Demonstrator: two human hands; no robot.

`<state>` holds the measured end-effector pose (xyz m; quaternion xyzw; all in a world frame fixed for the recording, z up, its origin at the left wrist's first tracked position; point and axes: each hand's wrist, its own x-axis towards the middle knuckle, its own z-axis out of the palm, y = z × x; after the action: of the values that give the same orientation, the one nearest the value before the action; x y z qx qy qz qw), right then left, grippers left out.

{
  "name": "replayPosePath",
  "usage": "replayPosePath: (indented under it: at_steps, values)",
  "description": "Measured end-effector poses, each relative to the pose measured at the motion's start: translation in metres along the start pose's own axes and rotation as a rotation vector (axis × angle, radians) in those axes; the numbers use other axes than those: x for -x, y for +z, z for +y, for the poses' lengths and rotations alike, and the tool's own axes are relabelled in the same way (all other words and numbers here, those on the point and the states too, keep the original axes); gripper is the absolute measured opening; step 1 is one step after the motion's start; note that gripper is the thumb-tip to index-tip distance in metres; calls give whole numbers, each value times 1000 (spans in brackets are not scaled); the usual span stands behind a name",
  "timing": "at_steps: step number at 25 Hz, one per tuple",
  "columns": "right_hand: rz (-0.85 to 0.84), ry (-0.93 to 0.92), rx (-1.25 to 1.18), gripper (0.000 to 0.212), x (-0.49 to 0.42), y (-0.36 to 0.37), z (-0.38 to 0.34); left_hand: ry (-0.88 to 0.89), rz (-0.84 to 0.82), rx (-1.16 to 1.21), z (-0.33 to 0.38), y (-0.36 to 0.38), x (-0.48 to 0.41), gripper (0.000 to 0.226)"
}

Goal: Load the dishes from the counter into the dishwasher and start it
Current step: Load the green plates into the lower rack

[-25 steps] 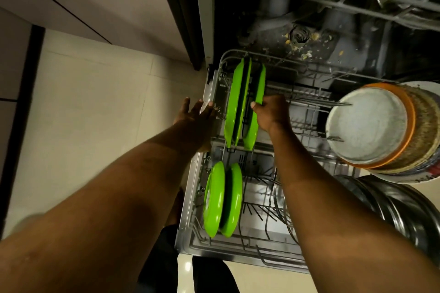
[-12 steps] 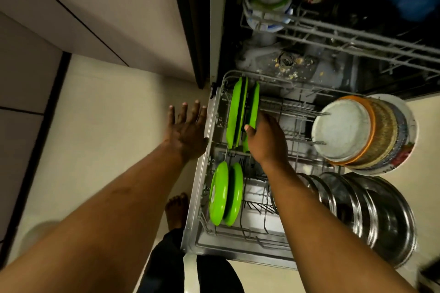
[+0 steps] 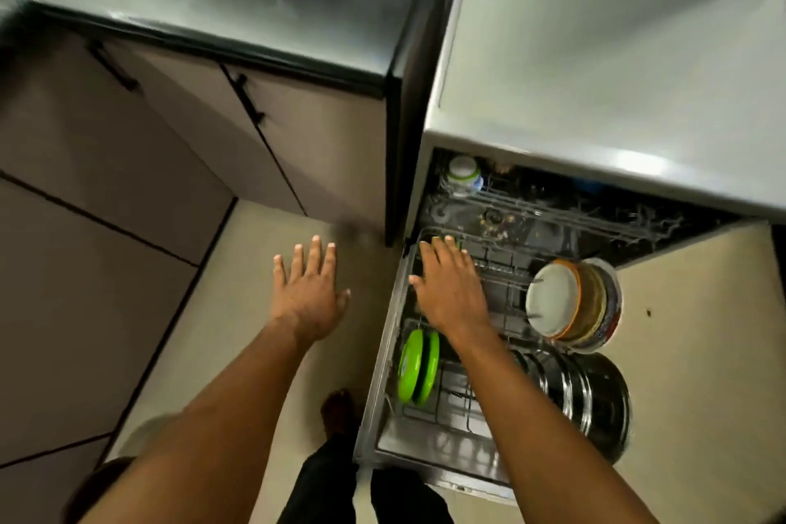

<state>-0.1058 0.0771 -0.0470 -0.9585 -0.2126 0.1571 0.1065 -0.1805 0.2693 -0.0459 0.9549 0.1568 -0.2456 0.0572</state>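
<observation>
Head view: the dishwasher (image 3: 421,183) is seen open at about three o'clock of the frame, under a grey countertop (image 3: 595,55), with its lower rack (image 3: 383,374) pulled out over the pale floor (image 3: 238,268).

The left hand (image 3: 308,294) is held flat over the floor near the middle of the frame, palm down, fingers straight and spread wide, with nothing in it. It lies at nine o'clock of the rack and apart from it.

The right hand (image 3: 451,289) is stretched over the rack's far left corner, fingers straight and close together, and nothing is gripped. Whether the fingertips touch anything cannot be told. A sliver of green plate (image 3: 456,243) is seen just past the fingertips, at twelve o'clock of the hand.

Two green plates (image 3: 419,366) stand on edge, side by side, in the rack at six o'clock of the right hand. A row of mixed plates (image 3: 553,302), white and orange at the front, stands on edge at three o'clock of the hand. Steel plates (image 3: 595,391) stand in a row at five o'clock of it.

The upper rack (image 3: 553,213) is seen inside the machine, with a white cup (image 3: 463,174) at its left end.

Brown cabinet doors (image 3: 297,149) with black handles are seen at ten o'clock, and a bare foot (image 3: 338,408) at six o'clock
</observation>
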Motion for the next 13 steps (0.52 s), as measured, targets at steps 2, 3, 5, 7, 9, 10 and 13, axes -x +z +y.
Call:
replayPosePath:
  at_steps: [2,3,5,7,9,10,13]
  values:
    - [53,-57,-3,61,4,-31,-25,-31,65,38,-16,-32,26,76]
    - [83,-85,-2,61,4,-45,-40,-43,108,57,-25,-49,36,76]
    - [133,-128,4,61,0,-68,-73,-52,212,97,-49,-80,48,77]
    - [184,-174,18,61,-7,-87,-108,-60,300,140,-78,-107,54,77]
    - [220,-204,39,62,-17,-103,-138,-58,342,150,-106,-129,56,77]
    - [246,-220,53,63,-22,-113,-156,-61,362,156,-124,-141,58,78]
    - [322,-247,81,64,-41,-139,-215,-70,424,129,-188,-175,60,81]
